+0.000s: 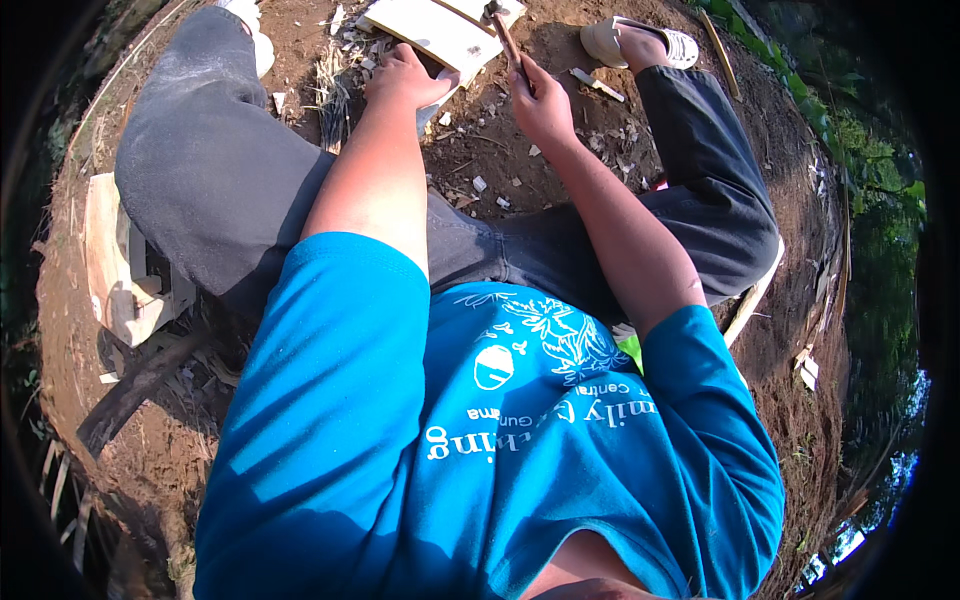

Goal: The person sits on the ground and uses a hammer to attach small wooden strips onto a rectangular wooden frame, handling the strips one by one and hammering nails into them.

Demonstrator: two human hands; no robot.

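Between my feet, at the top of the view, lies a pale wooden piece made of flat boards (425, 32). My left hand (398, 80) is at its near edge, with the fingers bent over the wood and the thumb stretched to the right. What lies under that palm is hidden. My right hand (543, 105) is closed around the wooden handle of a hammer (507, 42). The hammer's dark metal head is raised or held near the boards' right part; I cannot tell whether it touches them.
Wood chips (480, 184) litter the brown soil (465, 150). A loose wood strip (598, 84) lies right of the hammer. Another pale wooden piece (105, 250) stands beside my left leg, near a dark log (140, 390). Green plants (870, 150) border the right side.
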